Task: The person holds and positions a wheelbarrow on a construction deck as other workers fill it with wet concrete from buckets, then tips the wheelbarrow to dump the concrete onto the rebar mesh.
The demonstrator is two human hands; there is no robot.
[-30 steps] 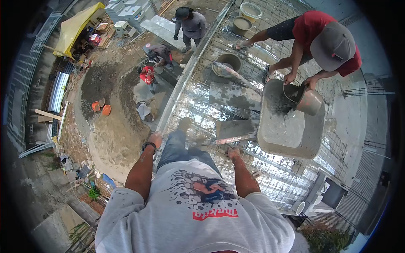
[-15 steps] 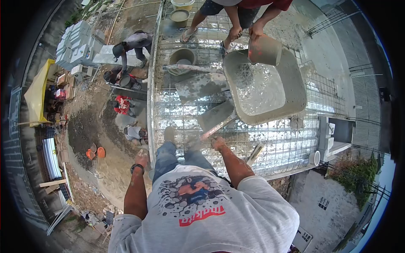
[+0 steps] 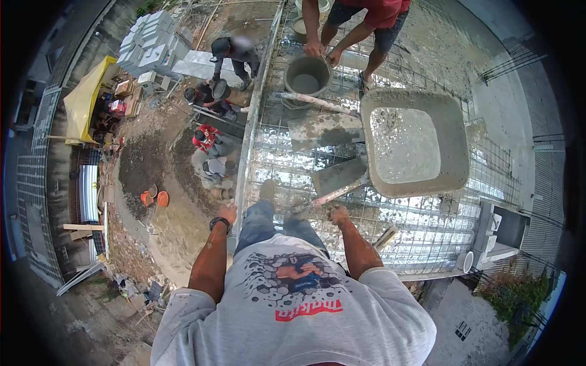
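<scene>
My left hand [image 3: 227, 213], with a dark watch at the wrist, hangs beside the slab edge with nothing visible in it; its fingers look loosely apart. My right hand [image 3: 337, 214] is curled closed, apart from the near wheelbarrow handle [image 3: 337, 193]; nothing shows in it. Ahead to the right stands a wheelbarrow [image 3: 455, 146], its grey, crusted tray holding wet cement mix [image 3: 408, 146]. Beyond the handles, a co-worker's hands [image 3: 314, 49] hold a grey bucket [image 3: 308, 76] by the rim, over or partly inside another bucket [image 3: 296, 105].
Steel mesh [image 3: 293, 177] over shiny decking lies underfoot. A long edge [image 3: 249, 140] drops to lower ground at left, where several people work. A timber piece [image 3: 386, 238] and white bucket [image 3: 465, 262] lie at right. Stacked pale blocks [image 3: 146, 46] stand far left.
The co-worker has moved the grey bucket from over the wheelbarrow tray to the other bucket at left. My right hand sits farther right of the handle end. The view has shifted.
</scene>
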